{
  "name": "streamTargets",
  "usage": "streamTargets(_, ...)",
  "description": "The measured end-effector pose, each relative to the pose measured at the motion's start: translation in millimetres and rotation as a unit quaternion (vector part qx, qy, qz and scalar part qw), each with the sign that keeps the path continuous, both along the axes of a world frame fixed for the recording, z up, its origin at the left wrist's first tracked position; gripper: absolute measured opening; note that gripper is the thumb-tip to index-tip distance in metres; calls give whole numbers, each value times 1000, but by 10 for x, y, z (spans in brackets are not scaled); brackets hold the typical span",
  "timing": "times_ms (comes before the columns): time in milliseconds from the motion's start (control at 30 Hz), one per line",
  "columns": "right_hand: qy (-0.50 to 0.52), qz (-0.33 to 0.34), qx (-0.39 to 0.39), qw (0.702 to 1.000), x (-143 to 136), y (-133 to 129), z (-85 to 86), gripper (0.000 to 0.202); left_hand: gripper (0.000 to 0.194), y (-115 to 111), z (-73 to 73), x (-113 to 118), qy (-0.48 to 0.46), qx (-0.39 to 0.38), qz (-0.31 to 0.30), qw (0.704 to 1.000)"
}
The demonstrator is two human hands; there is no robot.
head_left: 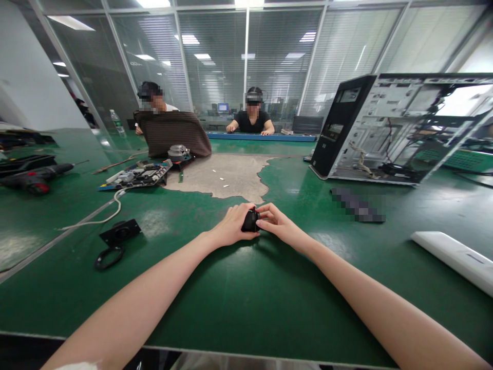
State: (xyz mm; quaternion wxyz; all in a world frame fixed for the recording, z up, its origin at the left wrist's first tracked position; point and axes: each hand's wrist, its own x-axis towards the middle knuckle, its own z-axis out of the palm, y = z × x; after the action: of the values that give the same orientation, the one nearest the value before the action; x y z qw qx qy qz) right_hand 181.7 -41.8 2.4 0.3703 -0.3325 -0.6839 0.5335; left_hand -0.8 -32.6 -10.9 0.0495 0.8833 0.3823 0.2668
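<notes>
A small black part (251, 221), blocky with what looks like a rounded right end, is held just above or on the green table (246, 298); I cannot tell which. My left hand (233, 224) wraps round its left side, thumb and fingers closed on it. From the right, the curled fingertips of my right hand (278, 224) grip its right end. Its exact kind cannot be made out, as the fingers cover much of it. Off to the left lie a flat black plate with a round centre (120, 233) and a black ring-shaped piece (109, 258).
An opened computer case (385, 133) stands at the right, with a blurred dark object (357, 205) and a white panel (454, 257) nearer. Left are a circuit board (134, 174), white cable (117, 205), brown cover (171, 134) and power drill (36, 177). Two people sit across the table.
</notes>
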Motion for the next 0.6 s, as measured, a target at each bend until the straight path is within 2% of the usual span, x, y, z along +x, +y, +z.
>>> streamTargets(133,-7,-3,-13,1000,2,17,-12,30,64,8,-6,2,-4,1,-2,1000)
streamTargets(300,9,32,-11,999,23,-2,14,36,63,4,-1,-1,-1,0,-1,1000)
streamTargets(467,-5,3,8,1000,18,-29,43,22,65,6,-1,2,2,4,-2,1000)
streamTargets(600,-2,-4,9,1000,1,-6,18,25,65,9,-9,5,0,0,0,1000)
